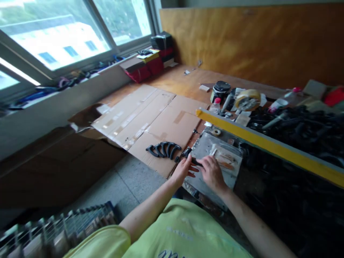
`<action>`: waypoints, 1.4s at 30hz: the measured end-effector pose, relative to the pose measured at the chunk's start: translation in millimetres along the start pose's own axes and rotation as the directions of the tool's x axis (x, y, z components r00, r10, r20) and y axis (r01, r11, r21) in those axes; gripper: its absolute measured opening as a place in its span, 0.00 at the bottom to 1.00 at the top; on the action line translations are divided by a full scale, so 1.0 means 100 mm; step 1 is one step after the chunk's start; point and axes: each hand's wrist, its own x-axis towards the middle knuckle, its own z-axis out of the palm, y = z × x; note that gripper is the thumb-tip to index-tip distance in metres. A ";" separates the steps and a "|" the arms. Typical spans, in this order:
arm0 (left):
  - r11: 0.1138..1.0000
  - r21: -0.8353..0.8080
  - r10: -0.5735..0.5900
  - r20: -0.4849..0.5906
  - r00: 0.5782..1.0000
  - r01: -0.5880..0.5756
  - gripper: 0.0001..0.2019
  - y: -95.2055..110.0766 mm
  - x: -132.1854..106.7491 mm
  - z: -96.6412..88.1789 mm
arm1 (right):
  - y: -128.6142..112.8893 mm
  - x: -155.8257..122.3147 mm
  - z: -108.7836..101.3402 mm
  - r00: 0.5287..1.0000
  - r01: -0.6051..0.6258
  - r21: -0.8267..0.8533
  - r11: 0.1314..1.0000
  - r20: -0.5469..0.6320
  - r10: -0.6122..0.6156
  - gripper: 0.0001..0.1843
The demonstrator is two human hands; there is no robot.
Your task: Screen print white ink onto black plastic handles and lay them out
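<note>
My left hand [184,169] and my right hand [212,172] meet at the near left edge of a grey metal plate [206,147]. Together they pinch a small curved black plastic part [190,157] that sticks out between them. Both hands have their fingers curled round it. Just to the left, a row of several matching black curved parts [163,148] lies on flattened cardboard [150,120]. Some worn tape or paper [224,159] lies on the plate beside my right hand.
A yellow-edged bar [268,145] runs diagonally across the bench. Behind it is a heap of black parts [303,125], a tape roll [247,99], a black jar [220,89] and bottles. Red and black boxes [150,61] sit by the window sill.
</note>
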 end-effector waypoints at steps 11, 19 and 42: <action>0.988 0.043 -0.092 -0.622 0.777 0.151 0.24 -0.22 0.19 -2.38 | -0.75 1.08 1.54 0.924 0.008 -0.230 0.973 0.374 0.081 0.17; 0.864 0.389 -0.107 -0.480 0.871 0.320 0.34 -0.28 0.38 -2.84 | -0.90 1.29 2.09 0.900 -0.079 -0.427 0.901 0.358 0.249 0.22; 0.702 0.644 0.040 -0.461 0.886 0.304 0.18 0.29 0.96 -3.07 | -1.01 1.61 2.23 0.756 -0.366 -0.276 0.889 0.469 0.457 0.25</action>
